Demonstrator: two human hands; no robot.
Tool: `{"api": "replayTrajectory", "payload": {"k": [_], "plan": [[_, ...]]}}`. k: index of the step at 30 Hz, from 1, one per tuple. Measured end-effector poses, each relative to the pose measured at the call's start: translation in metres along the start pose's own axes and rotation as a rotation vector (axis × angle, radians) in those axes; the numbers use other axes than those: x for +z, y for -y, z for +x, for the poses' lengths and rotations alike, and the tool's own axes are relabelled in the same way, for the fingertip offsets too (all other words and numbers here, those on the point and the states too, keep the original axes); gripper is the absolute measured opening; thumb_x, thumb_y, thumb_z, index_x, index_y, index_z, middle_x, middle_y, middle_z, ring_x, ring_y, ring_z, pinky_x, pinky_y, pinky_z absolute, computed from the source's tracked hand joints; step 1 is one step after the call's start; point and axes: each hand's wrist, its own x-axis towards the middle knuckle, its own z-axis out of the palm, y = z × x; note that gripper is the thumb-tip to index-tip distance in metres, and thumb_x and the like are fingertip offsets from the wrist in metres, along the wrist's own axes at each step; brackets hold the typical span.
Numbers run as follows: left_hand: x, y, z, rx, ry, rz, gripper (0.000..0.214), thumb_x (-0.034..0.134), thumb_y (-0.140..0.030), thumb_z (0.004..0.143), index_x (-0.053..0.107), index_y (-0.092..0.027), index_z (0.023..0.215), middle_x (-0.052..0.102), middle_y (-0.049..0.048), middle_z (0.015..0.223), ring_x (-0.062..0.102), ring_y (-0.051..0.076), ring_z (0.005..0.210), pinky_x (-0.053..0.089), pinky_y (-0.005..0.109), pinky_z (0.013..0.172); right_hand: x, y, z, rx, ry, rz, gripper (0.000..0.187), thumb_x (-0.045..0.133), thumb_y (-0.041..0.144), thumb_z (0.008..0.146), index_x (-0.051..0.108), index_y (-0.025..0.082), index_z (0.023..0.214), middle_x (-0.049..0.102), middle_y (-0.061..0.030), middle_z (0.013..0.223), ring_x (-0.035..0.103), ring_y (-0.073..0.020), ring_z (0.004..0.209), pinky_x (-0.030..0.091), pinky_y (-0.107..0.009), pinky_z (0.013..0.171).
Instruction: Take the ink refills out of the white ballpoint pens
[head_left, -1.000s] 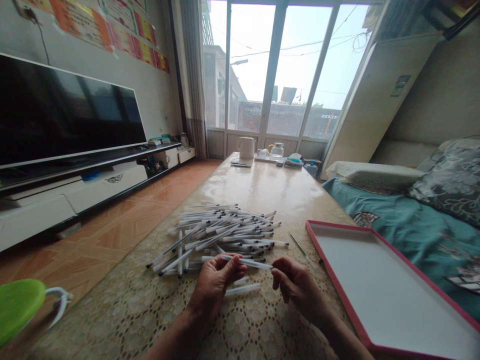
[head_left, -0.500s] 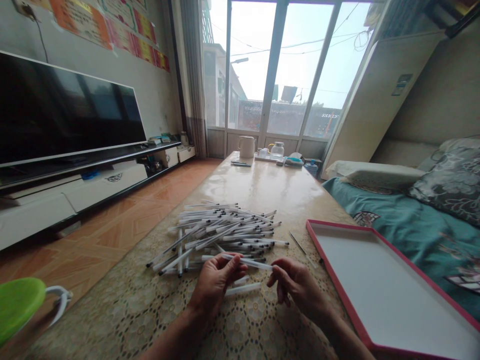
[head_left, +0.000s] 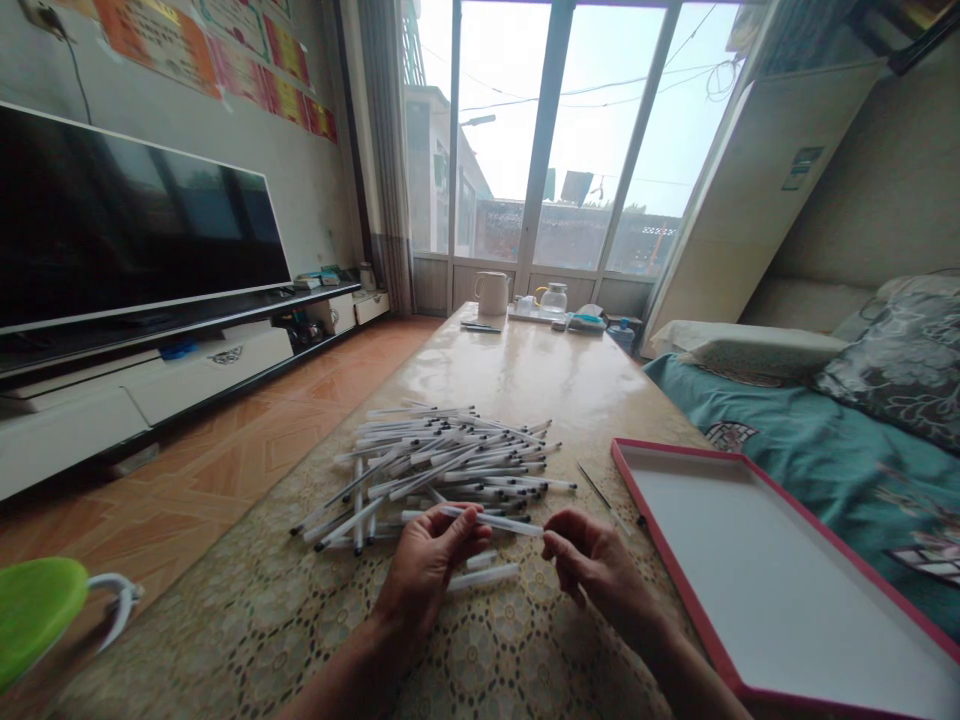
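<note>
A slim white pen [head_left: 506, 523] lies across the fingers of my left hand [head_left: 424, 552], gripped by the thumb and forefinger. My right hand [head_left: 592, 560] has its thumb and fingertips pinched at the right end of that pen; whether a small part is between them is hidden. Behind my hands lies a loose pile of similar white pens [head_left: 450, 450] with dark tips, crossing at many angles. Below the held pen, a white tube [head_left: 484, 577] rests on the patterned tablecloth [head_left: 480, 650], partly covered by my left hand.
A shallow white tray with a pink rim [head_left: 652, 525] lies to the right. A thin dark stick [head_left: 596, 487] is between it and the pile. At the table's far end stand a pitcher [head_left: 492, 294] and a glass pot [head_left: 553, 299]. A green stool [head_left: 41, 615] is at left.
Both hands keep nearly the same place with the pen between them. My right hand's lower fingers have curled in slightly.
</note>
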Motion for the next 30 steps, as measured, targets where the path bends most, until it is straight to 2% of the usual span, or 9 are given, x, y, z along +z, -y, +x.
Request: {"api": "replayTrajectory", "payload": {"k": [4,7,11,14,17,20,22,26,30], "plan": [[0.000,-0.002,-0.002,-0.007,-0.006,-0.014,0.028,0.085,-0.026,0.050,0.070,-0.011,0.069,0.070,0.0028,0.058,0.066,0.012,0.054,0.056,0.018,0.053,-0.005,-0.001,0.002,0.000,-0.020,-0.037,0.029,0.057,0.044,0.077,0.049,0.017,0.069,0.043,0.0077,0.054,0.033,-0.0038,0.038,0.025,-0.016,0.034],[-0.003,-0.007,0.000,0.041,-0.048,-0.051,0.020,0.081,-0.020,0.059,0.069,-0.011,0.073,0.070,0.0030,0.061,0.066,0.012,0.056,0.056,0.018,0.055,-0.025,0.003,0.002,-0.022,-0.082,-0.150,0.027,0.056,0.043,0.078,0.051,0.017,0.072,0.044,0.0069,0.057,0.034,-0.0050,0.041,0.025,-0.017,0.038],[-0.006,-0.012,0.004,0.149,-0.146,-0.105,0.016,0.076,-0.015,0.065,0.066,-0.013,0.078,0.071,0.0016,0.065,0.066,0.010,0.059,0.055,0.018,0.060,-0.068,0.012,-0.001,-0.093,-0.285,-0.346,0.025,0.053,0.042,0.078,0.052,0.018,0.072,0.045,0.0064,0.055,0.042,-0.0087,0.045,0.033,-0.020,0.043],[-0.005,-0.011,0.001,0.201,-0.103,-0.003,0.020,0.075,-0.018,0.066,0.062,-0.016,0.081,0.070,-0.0007,0.064,0.067,0.012,0.061,0.055,0.022,0.061,-0.087,0.012,-0.004,-0.152,-0.508,-0.628,0.021,0.052,0.039,0.078,0.053,0.019,0.071,0.055,0.0021,0.059,0.053,-0.0137,0.054,0.039,-0.023,0.052],[-0.002,-0.006,-0.005,0.264,0.066,0.258,0.016,0.072,-0.023,0.068,0.060,-0.017,0.077,0.069,-0.0001,0.063,0.064,0.014,0.059,0.052,0.023,0.056,-0.086,0.006,-0.004,-0.087,-0.703,-1.040,0.014,0.052,0.032,0.078,0.052,0.019,0.072,0.058,-0.0004,0.059,0.056,-0.0163,0.053,0.037,-0.024,0.050],[-0.001,0.001,-0.010,0.392,0.196,0.629,0.009,0.069,-0.023,0.070,0.063,-0.017,0.072,0.068,0.0020,0.064,0.060,0.014,0.057,0.046,0.022,0.053,-0.075,0.001,-0.005,0.002,-0.714,-1.341,0.008,0.048,0.024,0.082,0.052,0.019,0.077,0.062,-0.0040,0.068,0.059,-0.0176,0.055,0.030,-0.024,0.044],[-0.002,0.003,-0.012,0.503,0.220,0.874,0.003,0.067,-0.019,0.070,0.065,-0.019,0.073,0.069,0.0025,0.068,0.060,0.015,0.060,0.045,0.023,0.056,-0.068,0.001,-0.006,0.030,-0.681,-1.434,0.007,0.047,0.021,0.084,0.053,0.019,0.083,0.063,-0.0061,0.075,0.061,-0.0180,0.057,0.029,-0.023,0.042],[-0.008,0.004,-0.012,0.677,0.250,1.132,0.015,0.063,-0.009,0.068,0.065,-0.021,0.076,0.069,0.0034,0.077,0.061,0.022,0.078,0.045,0.030,0.069,-0.066,0.002,-0.006,-0.005,-0.680,-1.434,0.016,0.047,0.020,0.083,0.054,0.017,0.097,0.063,-0.0102,0.088,0.063,-0.0193,0.064,0.036,-0.025,0.045],[-0.009,0.004,-0.010,0.719,0.261,1.222,0.017,0.060,-0.007,0.068,0.063,-0.021,0.076,0.068,0.0050,0.079,0.059,0.024,0.083,0.045,0.034,0.074,-0.060,-0.002,-0.001,-0.169,-0.635,-1.199,0.019,0.044,0.019,0.085,0.054,0.016,0.101,0.063,-0.0104,0.092,0.062,-0.0198,0.070,0.045,-0.028,0.057]]}}
